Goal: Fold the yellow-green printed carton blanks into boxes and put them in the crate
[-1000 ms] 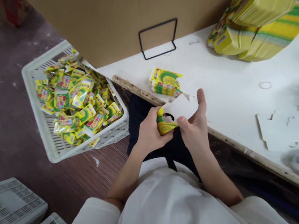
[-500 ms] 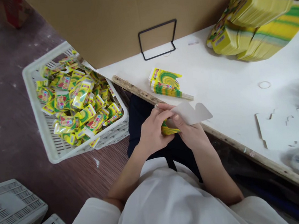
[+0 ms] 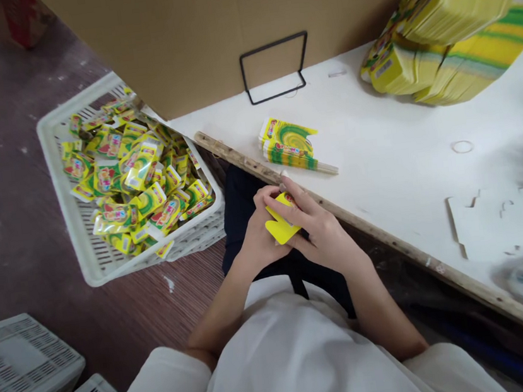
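The yellow flap (image 3: 281, 230) has swung from pointing right to pointing back toward you. Your left hand (image 3: 258, 239) and right hand (image 3: 328, 239) clamp its printed carton (image 3: 289, 199) between them, just your side of the surface (image 3: 380, 156); its long axis is hidden.

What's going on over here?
Someone in a white shirt is handling a small yellow card piece, with the left hand and right hand both around it; the fingers hide much of it. Beyond the hands, a small stack of printed cards lies on the white table, with larger yellow-and-green bundles farther right. On the left, a white basket holds a jumble of similarly coloured packets.
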Action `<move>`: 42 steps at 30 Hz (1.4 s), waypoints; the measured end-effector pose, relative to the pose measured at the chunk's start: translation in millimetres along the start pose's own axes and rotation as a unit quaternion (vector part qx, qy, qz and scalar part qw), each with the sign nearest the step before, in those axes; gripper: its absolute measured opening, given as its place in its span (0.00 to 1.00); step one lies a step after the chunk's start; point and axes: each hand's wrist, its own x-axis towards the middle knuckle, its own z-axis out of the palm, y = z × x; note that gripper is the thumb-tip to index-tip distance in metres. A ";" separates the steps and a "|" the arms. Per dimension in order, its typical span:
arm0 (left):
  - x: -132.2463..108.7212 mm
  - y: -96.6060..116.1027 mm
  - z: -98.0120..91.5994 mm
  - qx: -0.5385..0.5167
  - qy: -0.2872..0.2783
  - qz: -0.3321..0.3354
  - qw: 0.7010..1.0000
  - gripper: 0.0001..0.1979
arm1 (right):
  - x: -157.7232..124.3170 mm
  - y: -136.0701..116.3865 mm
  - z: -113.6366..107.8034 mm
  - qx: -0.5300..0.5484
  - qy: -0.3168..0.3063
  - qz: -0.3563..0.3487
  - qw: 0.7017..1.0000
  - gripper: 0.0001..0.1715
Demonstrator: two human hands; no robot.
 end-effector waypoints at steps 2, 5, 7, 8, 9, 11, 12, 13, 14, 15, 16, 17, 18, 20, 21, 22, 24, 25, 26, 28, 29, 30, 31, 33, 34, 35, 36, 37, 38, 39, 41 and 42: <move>1.5 -1.8 0.4 0.002 0.005 -0.007 1.000 0.39 | -0.2 0.0 -1.6 -0.008 -0.014 0.011 1.000 0.41; 4.3 -1.1 3.0 0.022 0.022 -0.030 0.999 0.40 | -0.1 -0.2 -1.1 -0.007 0.015 0.027 0.999 0.41; 6.1 1.7 3.7 0.037 0.036 -0.017 0.999 0.38 | 0.6 -0.3 1.0 0.006 0.051 0.033 0.998 0.39; 6.9 3.5 3.1 0.049 0.045 -0.003 0.998 0.38 | 1.0 -0.3 2.0 0.014 0.070 0.039 0.997 0.39; 7.7 5.3 1.8 0.064 0.053 0.011 0.997 0.37 | 1.4 -0.1 2.8 0.022 0.090 0.048 0.995 0.38; 8.7 8.5 -2.6 0.103 0.057 0.029 0.993 0.34 | 1.7 1.0 2.9 0.040 0.132 0.074 0.988 0.36; 8.9 9.5 -5.4 0.120 0.050 0.029 0.991 0.32 | 1.4 2.0 2.0 0.050 0.149 0.086 0.984 0.35; 8.8 10.0 -8.3 0.131 0.039 0.024 0.990 0.30 | 0.8 3.3 0.7 0.061 0.157 0.094 0.981 0.32; 8.6 10.1 -11.0 0.134 0.026 0.016 0.991 0.29 | 0.0 4.8 -1.1 0.072 0.154 0.099 0.980 0.31; 8.3 9.7 -13.6 0.128 0.014 0.011 0.992 0.28 | -0.9 6.4 -3.3 0.081 0.140 0.101 0.982 0.29; 8.0 9.1 -15.8 0.118 0.004 0.008 0.993 0.28 | -1.9 8.0 -5.4 0.085 0.120 0.103 0.984 0.28; 7.8 8.4 -17.6 0.107 -0.002 0.008 0.994 0.28 | -2.7 9.4 -7.5 0.085 0.099 0.103 0.986 0.28; 7.7 7.8 -19.1 0.098 -0.006 0.010 0.995 0.28 | -3.3 10.5 -9.3 0.082 0.083 0.104 0.988 0.27; 8.2 7.2 -21.3 0.092 -0.010 0.018 0.996 0.28 | -3.7 11.6 -11.4 0.066 0.073 0.102 0.990 0.22; 8.7 7.2 -22.1 0.093 -0.010 0.020 0.995 0.28 | -3.6 11.6 -11.7 0.057 0.077 0.100 0.990 0.19; 9.3 7.5 -23.0 0.096 -0.011 0.021 0.995 0.28 | -3.2 11.1 -11.6 0.048 0.083 0.097 0.991 0.16; 10.8 8.3 -24.7 0.098 -0.014 0.024 0.995 0.29 | -2.5 9.7 -10.9 0.038 0.096 0.089 0.991 0.13; 11.5 8.7 -25.6 0.099 -0.016 0.026 0.995 0.29 | -2.3 9.0 -10.7 0.039 0.100 0.085 0.991 0.12; 12.2 9.2 -26.6 0.098 -0.017 0.029 0.995 0.29 | -2.2 8.5 -11.0 0.045 0.104 0.081 0.990 0.10; 13.7 10.1 -28.7 0.093 -0.018 0.032 0.995 0.29 | -2.6 8.6 -13.2 0.074 0.105 0.076 0.989 0.07; 14.4 10.5 -29.7 0.090 -0.020 0.033 0.995 0.28 | -3.1 9.2 -15.0 0.094 0.102 0.076 0.987 0.06; 15.2 11.0 -30.6 0.088 -0.023 0.034 0.995 0.28 | -3.6 10.1 -17.0 0.115 0.098 0.078 0.985 0.06; 16.0 11.5 -31.4 0.086 -0.027 0.035 0.995 0.28 | -4.1 11.2 -18.9 0.134 0.094 0.081 0.983 0.07; 17.4 12.4 -32.6 0.082 -0.035 0.037 0.995 0.28 | -4.8 12.7 -21.1 0.153 0.085 0.083 0.981 0.08; 17.9 12.7 -32.8 0.080 -0.038 0.038 0.995 0.28 | -5.0 12.9 -21.0 0.147 0.082 0.079 0.983 0.08; 18.1 12.9 -32.9 0.079 -0.041 0.038 0.995 0.28 | -4.9 12.6 -20.0 0.129 0.078 0.073 0.986 0.08; 18.1 13.1 -32.8 0.081 -0.044 0.037 0.995 0.28 | -4.8 11.8 -18.3 0.102 0.074 0.067 0.990 0.08; 17.9 13.2 -32.6 0.085 -0.046 0.034 0.995 0.27 | -4.6 10.8 -16.2 0.072 0.069 0.062 0.993 0.08; 17.6 13.2 -32.4 0.091 -0.049 0.031 0.994 0.27 | -4.3 9.8 -14.1 0.044 0.062 0.057 0.995 0.09; 17.1 13.2 -32.2 0.098 -0.052 0.028 0.993 0.28 | -4.2 8.9 -12.4 0.023 0.053 0.052 0.997 0.11; 16.2 13.2 -31.7 0.112 -0.057 0.027 0.992 0.28 | -4.5 8.1 -11.2 0.005 0.022 0.043 0.999 0.16; 15.8 13.2 -31.3 0.118 -0.060 0.030 0.991 0.28 | -4.9 8.2 -11.8 0.007 0.005 0.038 0.999 0.20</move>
